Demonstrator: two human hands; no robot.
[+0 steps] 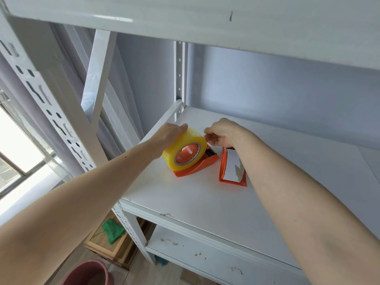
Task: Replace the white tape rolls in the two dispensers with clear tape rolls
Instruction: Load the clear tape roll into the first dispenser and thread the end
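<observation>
A yellowish clear tape roll (184, 150) sits mounted in an orange dispenser (196, 166) on a white shelf (205, 202), standing on edge with its orange core facing the camera. The left hand (171, 133) rests on the roll's top and far side, its grip closed over the roll with the fingers curled across the upper rim. Just right of that grip, the right hand (221, 133) is at the dispenser's front end, thumb and fingertips pinched narrowly together right beside the roll's edge; whether tape is actually caught between them cannot be told. Below the right grip and partly under the right wrist lies a second orange dispenser (232, 169), flat on the shelf, showing a white strip with a torn edge. Further out, down and left of the left arm, a green cloth (112, 233) lies on a wooden piece near the floor, and a reddish bucket (87, 273) stands at the bottom.
</observation>
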